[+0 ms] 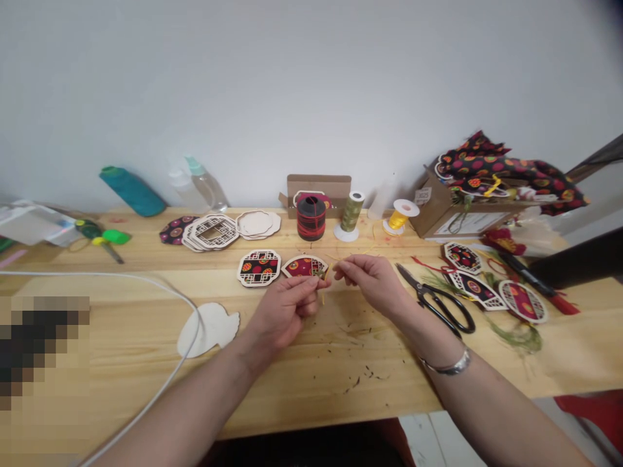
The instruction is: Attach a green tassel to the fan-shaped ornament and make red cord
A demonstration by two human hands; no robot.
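Observation:
Near the middle of the table, my left hand (291, 301) is closed in a pinch on a thin yellow cord (323, 297), whose end hangs below the fingertips. My right hand (372, 280), also pinched, is just to its right, on the same cord as far as I can see; the fine strand between them is hard to follow. A fan-shaped ornament (298, 266) with patterned red fabric lies just behind my left hand, partly covered by it. Beside it is an eight-sided framed ornament (259, 268). Black-handled scissors (445, 305) lie right of my right hand.
Behind stand a red-and-black cord spool (310, 219), a green spool (351, 214) and a yellow spool (400, 217). A carton (428, 211) with patterned fabric is at right, near finished ornaments (523, 301). Wooden frames (214, 231), a pale cutout (209, 329) and a white cable (160, 283) lie left.

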